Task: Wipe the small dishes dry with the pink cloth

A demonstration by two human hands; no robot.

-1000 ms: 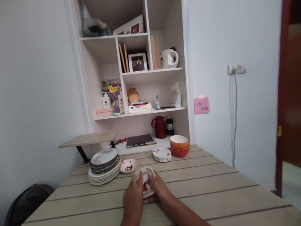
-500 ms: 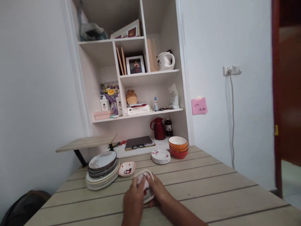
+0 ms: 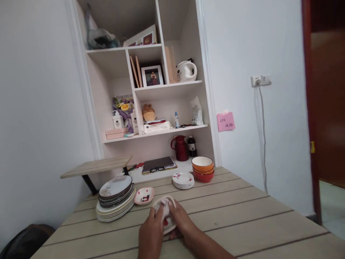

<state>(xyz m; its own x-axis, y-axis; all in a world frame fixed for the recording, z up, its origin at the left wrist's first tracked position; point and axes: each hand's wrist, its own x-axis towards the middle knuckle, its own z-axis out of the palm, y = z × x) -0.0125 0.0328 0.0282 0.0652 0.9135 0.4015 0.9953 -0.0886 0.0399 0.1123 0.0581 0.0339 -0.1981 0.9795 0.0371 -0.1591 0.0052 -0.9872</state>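
Between my hands, over the near part of the table [image 3: 221, 223], is a small dish [image 3: 171, 228] with a pale rim and a red mark inside, tilted toward me. A crumpled whitish cloth [image 3: 165, 208] is bunched inside it. My left hand [image 3: 151, 230] is closed on the dish's left side, its fingers reaching over the rim to the cloth. My right hand [image 3: 183, 220] grips the right side, thumb at the cloth and some fingers under the rim. A similar pink-rimmed square dish [image 3: 144, 196] lies just beyond. Parts of the held dish are hidden by my fingers.
A tall stack of plates [image 3: 115, 201] stands at the left, below a small raised shelf [image 3: 97, 166]. Farther back are small flowered plates [image 3: 183, 180] and stacked orange and red bowls [image 3: 203, 169]. A red jug [image 3: 181, 148] and a laptop [image 3: 157, 164] sit behind.
The view has shifted slightly. Both hands still hold the dish near the same spot, and the cloth has bunched differently, showing more of the red mark inside.
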